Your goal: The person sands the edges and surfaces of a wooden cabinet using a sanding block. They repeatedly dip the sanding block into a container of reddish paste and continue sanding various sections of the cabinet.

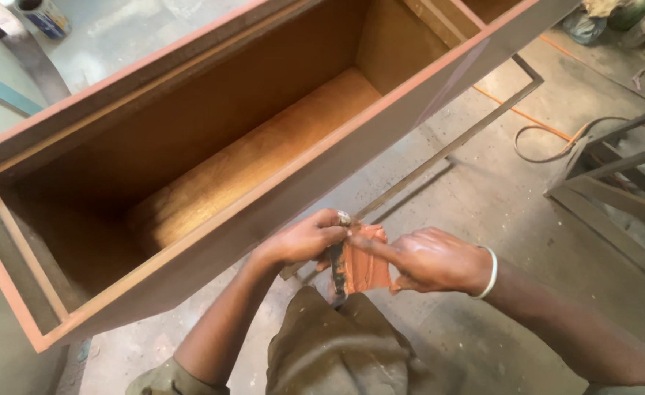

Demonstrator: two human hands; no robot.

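Observation:
My left hand (306,239) and my right hand (432,257) meet in front of me, just below the near wall of a long open wooden box (264,208). Both hands grip a small sheet of reddish-orange sandpaper (366,265). A thin dark tool (335,267) hangs down from my left fingers along the sheet's left edge; what kind it is I cannot tell. A ring sits on a left finger and a white band on my right wrist. The box is deep, brown inside, with a reddish rim.
A metal frame of thin bars (447,150) lies on the dusty concrete floor beside the box. An orange cable (538,124) curls across the floor at the right, near a grey metal stand (615,183). A can (43,16) stands at the top left.

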